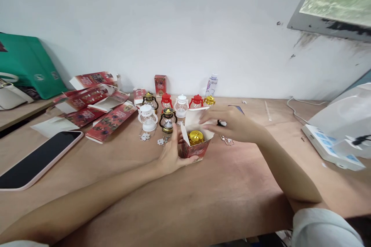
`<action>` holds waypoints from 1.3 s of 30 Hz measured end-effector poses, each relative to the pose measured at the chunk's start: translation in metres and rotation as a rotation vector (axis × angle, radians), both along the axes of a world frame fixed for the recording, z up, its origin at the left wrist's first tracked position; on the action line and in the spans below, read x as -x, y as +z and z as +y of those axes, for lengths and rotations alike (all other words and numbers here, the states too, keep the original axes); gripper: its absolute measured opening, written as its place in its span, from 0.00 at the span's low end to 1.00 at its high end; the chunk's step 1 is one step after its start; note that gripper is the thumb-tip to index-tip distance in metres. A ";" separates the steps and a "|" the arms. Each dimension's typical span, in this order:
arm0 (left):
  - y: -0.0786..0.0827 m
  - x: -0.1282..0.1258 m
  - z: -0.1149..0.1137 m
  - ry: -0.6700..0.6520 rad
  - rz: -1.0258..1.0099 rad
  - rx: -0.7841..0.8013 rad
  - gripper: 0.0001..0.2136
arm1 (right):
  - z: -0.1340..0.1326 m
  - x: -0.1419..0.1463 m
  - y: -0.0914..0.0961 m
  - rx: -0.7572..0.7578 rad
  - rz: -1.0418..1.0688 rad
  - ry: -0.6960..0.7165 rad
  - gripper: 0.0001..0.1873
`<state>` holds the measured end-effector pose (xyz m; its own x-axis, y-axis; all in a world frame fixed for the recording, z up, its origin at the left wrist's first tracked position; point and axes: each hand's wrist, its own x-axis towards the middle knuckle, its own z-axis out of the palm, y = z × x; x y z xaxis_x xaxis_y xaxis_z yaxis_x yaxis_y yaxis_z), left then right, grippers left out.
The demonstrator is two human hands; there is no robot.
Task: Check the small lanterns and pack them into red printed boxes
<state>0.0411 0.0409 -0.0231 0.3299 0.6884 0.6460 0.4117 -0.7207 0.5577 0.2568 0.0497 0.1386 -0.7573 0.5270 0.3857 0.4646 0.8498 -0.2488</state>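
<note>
A small red printed carton (195,150) stands open at the top in front of me, its white flaps raised. Inside it sits a miniature lantern with a shiny gold lid (196,136); its lower part is hidden by the carton. My left hand (174,148) is closed around the carton's left side and front, thumb low across the front. Over the carton's right side, my right hand (223,123) has its fingers stretched and apart, the tips at the raised white back flap (193,117). Whether they press on the flap is unclear.
Behind the carton stand several mini lanterns, including a white one (148,119) and a bronze one (168,120). Flattened red cartons (111,121) and a phone (37,160) lie left. A plastic bottle (212,85) leans by the wall; a power strip (330,146) lies right.
</note>
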 end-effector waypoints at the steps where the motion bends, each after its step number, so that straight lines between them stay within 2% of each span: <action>1: 0.002 0.000 0.000 0.004 0.047 -0.023 0.52 | 0.000 -0.005 0.002 -0.032 0.038 -0.047 0.08; 4: 0.004 0.002 -0.001 0.009 0.189 -0.122 0.45 | 0.001 -0.013 0.006 -0.004 0.114 -0.150 0.09; 8: 0.007 0.004 0.001 -0.023 0.145 -0.214 0.39 | 0.008 -0.009 0.002 0.225 0.195 -0.166 0.17; 10: 0.009 0.004 0.003 -0.041 0.075 -0.208 0.36 | 0.014 -0.007 -0.002 0.388 0.225 -0.104 0.16; 13: 0.012 0.004 0.006 -0.085 0.008 -0.193 0.34 | 0.025 -0.011 -0.005 0.654 0.295 0.079 0.16; 15: 0.014 0.004 0.007 -0.102 0.004 -0.167 0.34 | 0.032 -0.016 -0.007 0.739 0.327 0.164 0.17; 20: 0.025 0.003 0.007 -0.139 0.009 0.000 0.39 | 0.042 -0.018 -0.013 0.717 0.289 0.120 0.21; 25: 0.045 0.004 0.006 -0.173 -0.008 0.240 0.56 | 0.043 -0.011 -0.017 0.749 0.194 0.140 0.25; 27: 0.053 0.005 0.007 -0.177 0.057 0.247 0.57 | 0.043 -0.005 -0.021 0.718 0.166 0.124 0.28; 31: 0.061 0.007 0.007 -0.131 0.228 0.136 0.54 | 0.040 0.006 -0.028 0.609 0.213 0.052 0.36; 35: 0.052 0.007 0.008 -0.134 0.242 0.131 0.52 | 0.027 0.007 -0.020 0.403 0.248 0.071 0.43; 37: 0.039 0.007 0.009 -0.148 0.182 0.097 0.48 | 0.019 0.004 -0.012 0.333 0.178 0.139 0.38; 39: 0.024 0.007 0.010 -0.152 0.098 0.060 0.47 | 0.012 0.001 -0.006 0.313 0.072 0.173 0.27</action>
